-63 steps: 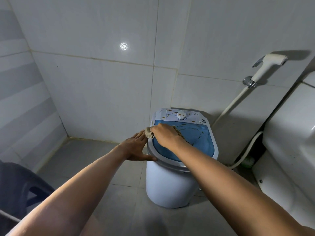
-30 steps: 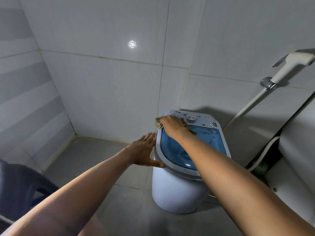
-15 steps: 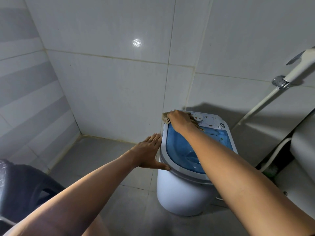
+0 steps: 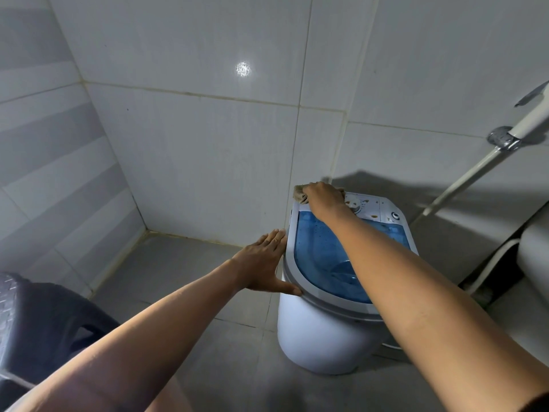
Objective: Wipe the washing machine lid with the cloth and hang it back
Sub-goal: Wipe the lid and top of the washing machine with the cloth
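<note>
Filling the upper half of the frame, the grey tiled wall backs a small white cylindrical washing machine standing lower right of centre on the tiled floor, with a dark plastic chair at lower left and a white bidet sprayer on its hose at the right edge. The machine's translucent blue lid with a grey rim lies closed. Over the last two seconds the right hand has carried the crumpled beige cloth from the lid's near-left part up to the back-left corner, onto the white control panel; its fingers are curled over the cloth, pressing it down. The left hand has stayed flat with fingers together against the machine's left rim, thumb on the grey edge, steadying it. Wiping seems to be reaching the far edge, while brown spots remain on the panel to the right; hanging the cloth is not yet begun. No brand or writing is legible.
</note>
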